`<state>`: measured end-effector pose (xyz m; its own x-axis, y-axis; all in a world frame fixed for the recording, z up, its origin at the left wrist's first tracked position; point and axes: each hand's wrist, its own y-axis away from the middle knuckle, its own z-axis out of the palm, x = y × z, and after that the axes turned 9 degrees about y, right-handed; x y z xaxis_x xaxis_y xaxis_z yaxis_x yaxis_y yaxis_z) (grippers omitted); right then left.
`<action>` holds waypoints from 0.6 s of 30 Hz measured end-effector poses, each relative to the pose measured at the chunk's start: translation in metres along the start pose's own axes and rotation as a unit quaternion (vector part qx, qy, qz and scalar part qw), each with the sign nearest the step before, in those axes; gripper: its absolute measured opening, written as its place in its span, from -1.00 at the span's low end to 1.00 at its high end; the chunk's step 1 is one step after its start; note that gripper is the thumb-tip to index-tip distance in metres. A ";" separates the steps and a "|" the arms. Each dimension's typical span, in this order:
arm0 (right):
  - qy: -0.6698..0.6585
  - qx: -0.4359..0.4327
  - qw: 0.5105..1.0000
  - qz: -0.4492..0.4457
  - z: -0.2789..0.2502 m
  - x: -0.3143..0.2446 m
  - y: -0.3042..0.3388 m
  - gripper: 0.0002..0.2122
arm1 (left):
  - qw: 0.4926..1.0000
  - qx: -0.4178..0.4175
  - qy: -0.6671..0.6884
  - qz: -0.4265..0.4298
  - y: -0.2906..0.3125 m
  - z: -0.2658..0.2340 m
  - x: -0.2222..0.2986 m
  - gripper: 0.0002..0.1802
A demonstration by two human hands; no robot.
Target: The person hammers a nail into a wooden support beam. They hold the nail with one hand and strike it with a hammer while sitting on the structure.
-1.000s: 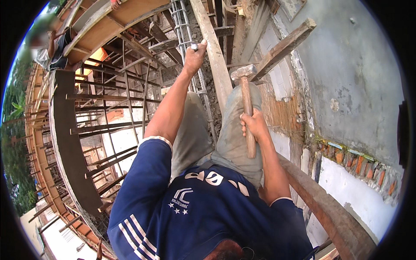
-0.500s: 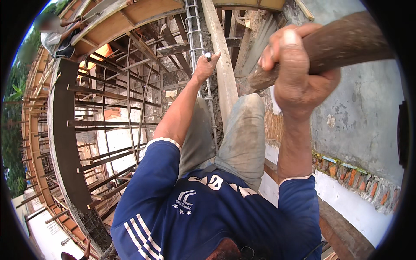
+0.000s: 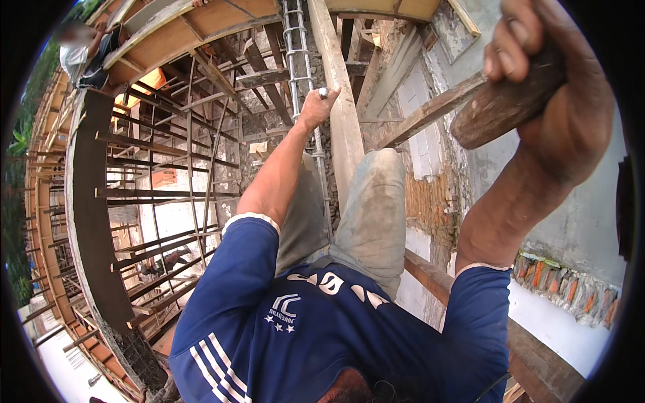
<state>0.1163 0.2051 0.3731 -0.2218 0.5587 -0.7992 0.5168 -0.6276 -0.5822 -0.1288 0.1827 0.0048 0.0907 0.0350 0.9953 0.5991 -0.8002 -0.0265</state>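
Note:
My left hand [image 3: 314, 111] is closed around an upright metal rod, whose round, shiny end [image 3: 323, 93] pokes out above the fist. It rests between a rebar cage [image 3: 300, 64] and a long timber plank [image 3: 334, 74]; the rod's lower part is hidden by the hand. Raised at the upper right, my right hand [image 3: 571, 111] grips a thick, dark wooden handle [image 3: 504, 104]. The handle's blunt end points toward the middle, and its other end is hidden behind the hand and wrist, so any tool head is out of sight.
Wooden formwork [image 3: 222, 23] runs along the top, with another person [image 3: 84, 57] at the upper left. Timber props [image 3: 168, 195] crisscross below on the left, beside a dark concrete beam [image 3: 91, 215]. On the right stand a grey plastered wall [image 3: 571, 215] and exposed brick [image 3: 568, 282].
My right hand has swung up and to the right with the wooden handle, uncovering a slanting timber behind it. My left hand keeps its grip on the rod in nearly the same place.

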 end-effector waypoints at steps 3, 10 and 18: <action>0.158 0.165 0.955 -0.189 -0.007 0.002 -0.009 -0.69 | 0.999 -0.026 0.022 0.004 0.003 0.010 0.009 -0.50; 0.173 -0.312 0.830 0.429 0.065 0.172 0.139 -0.73 | 0.988 0.027 0.034 0.147 -0.006 -0.007 -0.027 -0.66; 0.064 -0.099 0.969 0.216 0.013 0.035 0.035 -0.82 | 0.998 -0.048 -0.038 -0.004 0.001 -0.015 -0.013 -0.46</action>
<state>0.1161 0.1956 0.3232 0.1482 0.3375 -0.9296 0.6898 -0.7089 -0.1474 -0.1417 0.1726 -0.0066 0.1479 0.0847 0.9854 0.5209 -0.8536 -0.0048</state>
